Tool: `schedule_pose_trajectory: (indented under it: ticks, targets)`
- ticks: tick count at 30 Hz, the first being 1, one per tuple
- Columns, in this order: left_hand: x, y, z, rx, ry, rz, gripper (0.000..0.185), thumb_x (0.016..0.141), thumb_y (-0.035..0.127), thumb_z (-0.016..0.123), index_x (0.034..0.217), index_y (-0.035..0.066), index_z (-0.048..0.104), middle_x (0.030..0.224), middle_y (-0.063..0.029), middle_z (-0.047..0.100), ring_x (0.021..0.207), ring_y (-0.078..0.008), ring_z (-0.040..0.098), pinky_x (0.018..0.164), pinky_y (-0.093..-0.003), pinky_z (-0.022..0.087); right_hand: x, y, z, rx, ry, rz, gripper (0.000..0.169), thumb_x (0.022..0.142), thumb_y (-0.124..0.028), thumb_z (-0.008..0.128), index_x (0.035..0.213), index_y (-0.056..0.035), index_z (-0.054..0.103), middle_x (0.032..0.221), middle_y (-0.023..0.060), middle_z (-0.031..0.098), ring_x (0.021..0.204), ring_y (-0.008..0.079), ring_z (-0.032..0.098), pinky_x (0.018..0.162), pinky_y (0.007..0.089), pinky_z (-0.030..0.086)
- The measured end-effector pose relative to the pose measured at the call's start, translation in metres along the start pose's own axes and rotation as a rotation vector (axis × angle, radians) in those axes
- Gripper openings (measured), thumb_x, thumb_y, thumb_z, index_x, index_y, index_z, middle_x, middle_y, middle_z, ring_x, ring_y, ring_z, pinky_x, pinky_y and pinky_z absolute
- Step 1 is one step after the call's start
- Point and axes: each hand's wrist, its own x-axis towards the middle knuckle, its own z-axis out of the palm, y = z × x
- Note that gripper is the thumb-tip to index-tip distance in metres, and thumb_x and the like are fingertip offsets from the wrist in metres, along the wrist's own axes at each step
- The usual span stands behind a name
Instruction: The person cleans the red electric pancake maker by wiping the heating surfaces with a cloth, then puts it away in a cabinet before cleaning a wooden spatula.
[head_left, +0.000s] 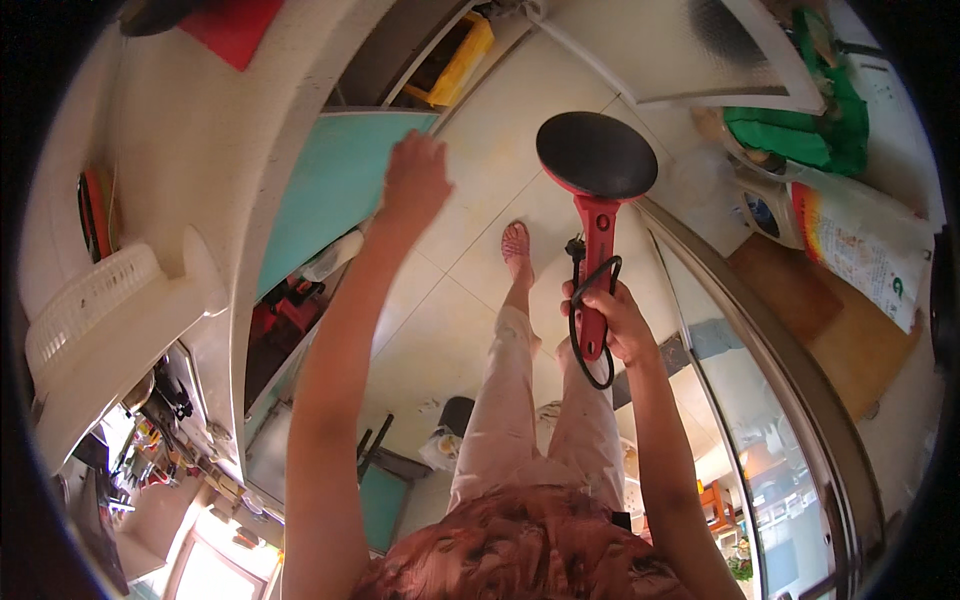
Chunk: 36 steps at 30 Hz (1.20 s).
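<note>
My right hand (619, 319) grips the red handle of an electric crepe maker (598, 157), whose round black plate is held up and away from me. Its black power cord (576, 330) is looped around the handle and passes by my fingers, with the plug (575, 247) hanging beside the handle. My left hand (417, 176) is stretched forward in front of a turquoise cabinet door (337, 180). Nothing shows in it, and its fingers are slightly apart and a little blurred. Whether it touches the door cannot be made out.
A white counter (262, 157) runs along the left, bearing a white plastic basket (97, 300). Below it, red items (289, 311) sit in an open cabinet. A yellow object (461, 60) lies in a far compartment. On the right are a sliding glass door (757, 390), a green bag (832, 127) and a printed sack (862, 247).
</note>
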Motion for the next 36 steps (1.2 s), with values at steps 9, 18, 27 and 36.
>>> schedule_pose_trajectory:
  ticks: [9,18,27,36]
  targets:
    - [-0.015,0.016,0.076,-1.095,-0.088,-0.203,0.04,0.098,0.029,0.044,0.121,-0.002,0.054,0.113,-0.0114,0.062,0.097,-0.0185,0.061,0.089,-0.0306,0.045,0.103,0.002,-0.006,-0.238,-0.346,-0.102,0.027,0.082,-0.008,0.065,0.106,-0.001,0.056,0.09,0.0039,0.061,0.079,0.0111,0.059,0.071,0.0237,0.049]
    - [-0.009,0.071,0.087,-1.942,0.126,-0.114,0.074,0.087,0.05,0.057,0.133,-0.003,0.036,0.118,-0.0075,0.052,0.107,-0.0143,0.05,0.088,-0.0298,0.043,0.186,-0.068,0.033,-0.714,-0.563,-0.205,0.033,0.078,-0.017,0.066,0.106,-0.0018,0.056,0.076,0.0018,0.058,0.069,0.0106,0.052,0.064,0.0263,0.046]
    - [0.064,0.021,0.064,-2.201,0.555,-0.227,0.049,0.092,0.042,0.053,0.123,0.005,0.049,0.117,-0.0076,0.059,0.106,-0.0226,0.058,0.091,-0.0381,0.048,0.304,-0.158,0.116,-1.45,-0.784,-0.341,0.047,0.073,-0.047,0.063,0.08,-0.0011,0.065,0.069,0.0052,0.06,0.065,0.0182,0.053,0.063,0.0327,0.043]
    - [0.082,-0.022,0.064,-2.034,0.582,-0.523,0.053,0.094,0.044,0.049,0.13,0.006,0.041,0.121,-0.0123,0.055,0.114,-0.0237,0.053,0.096,-0.0388,0.046,0.348,-0.155,0.169,-1.567,-0.71,-0.375,0.055,0.072,-0.046,0.061,0.088,0.0062,0.065,0.083,0.0149,0.065,0.078,0.0254,0.061,0.067,0.0356,0.047]
